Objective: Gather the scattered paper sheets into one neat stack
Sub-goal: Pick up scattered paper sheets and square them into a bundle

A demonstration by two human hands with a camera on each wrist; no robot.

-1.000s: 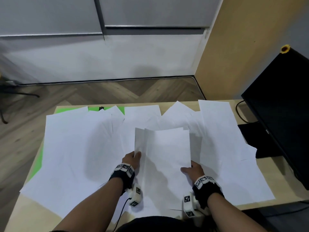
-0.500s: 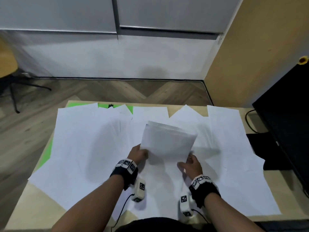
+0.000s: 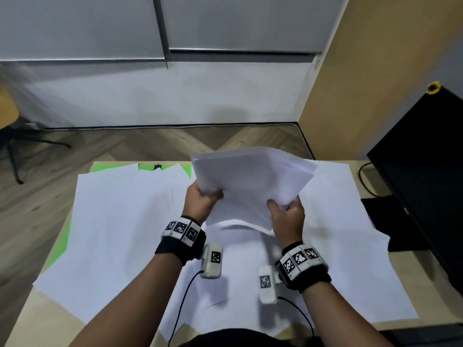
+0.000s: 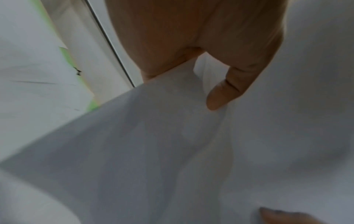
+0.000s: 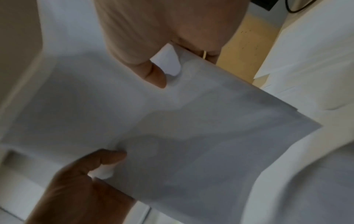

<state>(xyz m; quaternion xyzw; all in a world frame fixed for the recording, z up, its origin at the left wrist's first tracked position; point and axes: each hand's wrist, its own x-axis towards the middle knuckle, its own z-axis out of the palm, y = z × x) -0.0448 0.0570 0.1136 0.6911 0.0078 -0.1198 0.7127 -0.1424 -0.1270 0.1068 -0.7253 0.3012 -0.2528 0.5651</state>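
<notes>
Lifted off the table point(image 3: 23, 319) since a second ago, a thin white sheaf point(image 3: 250, 181) hangs pinched between left hand point(image 3: 200, 201) and right hand point(image 3: 288, 216). Loose flat sheets point(image 3: 112, 234) cover the wood below; a black monitor point(image 3: 426, 159) stands right.

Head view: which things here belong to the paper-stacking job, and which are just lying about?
Job: left hand and right hand gripping the lifted sheaf; loose sheets spread over the table.
Bystanders: monitor, green mat, chair.

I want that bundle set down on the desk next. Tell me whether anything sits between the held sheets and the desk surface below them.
Only more paper. Both the left hand and right hand grip the lifted bundle above the desk, and loose sheets cover the surface beneath it. The monitor stands off to the right, clear of the path.
</notes>
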